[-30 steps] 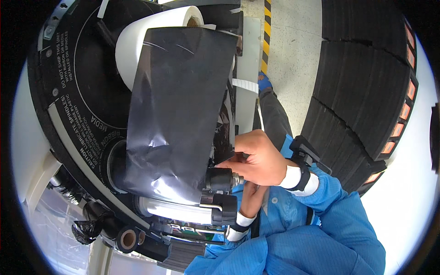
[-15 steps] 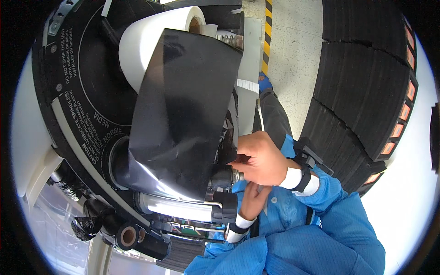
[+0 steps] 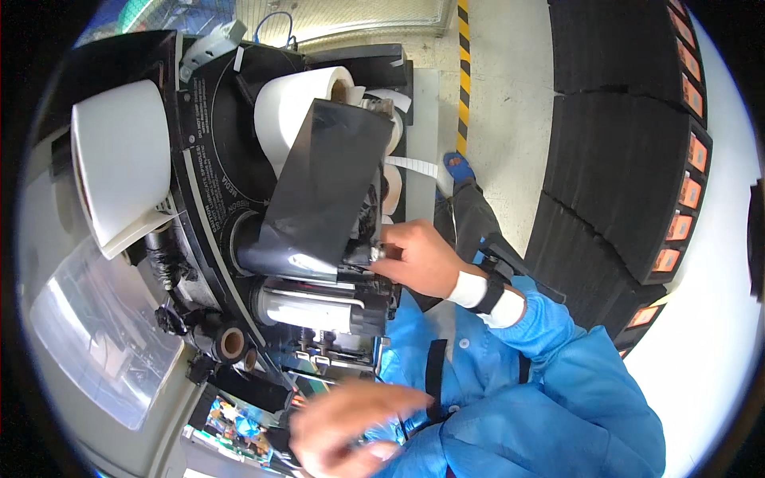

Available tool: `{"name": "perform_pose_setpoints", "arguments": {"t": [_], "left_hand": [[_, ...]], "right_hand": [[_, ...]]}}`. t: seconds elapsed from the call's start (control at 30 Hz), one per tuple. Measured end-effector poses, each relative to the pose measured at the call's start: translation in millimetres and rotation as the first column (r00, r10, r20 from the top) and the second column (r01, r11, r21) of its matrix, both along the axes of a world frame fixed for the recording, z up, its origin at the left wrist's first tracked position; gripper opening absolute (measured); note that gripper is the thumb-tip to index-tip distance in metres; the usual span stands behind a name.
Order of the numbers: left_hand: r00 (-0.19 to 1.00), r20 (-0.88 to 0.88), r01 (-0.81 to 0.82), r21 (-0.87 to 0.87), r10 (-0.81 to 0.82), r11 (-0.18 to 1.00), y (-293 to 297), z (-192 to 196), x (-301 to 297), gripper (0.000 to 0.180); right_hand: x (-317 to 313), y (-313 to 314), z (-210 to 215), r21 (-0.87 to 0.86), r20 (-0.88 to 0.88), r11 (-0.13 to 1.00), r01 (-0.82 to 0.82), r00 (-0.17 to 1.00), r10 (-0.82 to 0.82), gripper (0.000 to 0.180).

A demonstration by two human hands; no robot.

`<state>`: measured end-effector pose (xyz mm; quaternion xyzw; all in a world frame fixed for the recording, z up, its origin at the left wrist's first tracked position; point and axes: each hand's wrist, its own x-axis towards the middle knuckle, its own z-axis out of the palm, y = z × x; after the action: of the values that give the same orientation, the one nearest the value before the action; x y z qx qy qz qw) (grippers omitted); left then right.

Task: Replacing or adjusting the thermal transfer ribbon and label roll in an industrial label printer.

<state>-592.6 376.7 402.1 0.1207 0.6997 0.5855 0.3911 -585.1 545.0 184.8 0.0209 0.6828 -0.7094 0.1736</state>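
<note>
My right hand (image 3: 422,261) reaches in at the right side of an opened label printer (image 3: 211,231). Its thumb and fingers close on the metal-tipped end of the ribbon spindle (image 3: 376,254). A wide sheet of black ribbon film (image 3: 328,179) slants up from the spindle area across the white label roll (image 3: 288,99), partly covering it. Below the film lies a shiny white roller (image 3: 307,311). Low in the view, apart from the printer, my left hand (image 3: 351,426) is smeared by motion, so its grip is unclear.
A second white roll (image 3: 123,159) stands at the left, above a clear plastic cover (image 3: 111,327). A black roll with a cardboard core (image 3: 232,343) sits nearer. Stacks of black trays (image 3: 621,175) line the right. Striped tape (image 3: 464,80) marks the floor.
My left hand has left its place just beneath the right hand and moved down and left. The right hand stays at the spindle end. The view has shifted, showing more left of the printer.
</note>
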Motion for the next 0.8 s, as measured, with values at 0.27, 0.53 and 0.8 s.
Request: {"name": "perform_pose_setpoints", "arguments": {"t": [0.27, 0.53, 0.8], "left_hand": [[0.572, -0.668, -0.268, -0.701, -0.476, 0.661, 77.1, -74.3, -101.0, 0.053], [0.655, -0.714, -0.435, -0.623, -0.246, 0.65, 50.6, -74.6, -118.5, 0.028], [0.627, -0.681, -0.259, -0.64, -0.378, 0.723, 38.6, -84.4, -128.1, 0.026]], "right_hand": [[0.3, 3.4, 0.4, -0.082, 0.134, 0.995, 0.064, 0.989, -0.053, 0.026], [10.6, -5.2, 0.0, -0.06, -0.069, 0.986, 0.154, 0.985, -0.158, 0.028], [10.3, -8.8, -2.1, 0.15, -0.14, 0.982, 0.114, 0.986, -0.093, 0.02]]}}
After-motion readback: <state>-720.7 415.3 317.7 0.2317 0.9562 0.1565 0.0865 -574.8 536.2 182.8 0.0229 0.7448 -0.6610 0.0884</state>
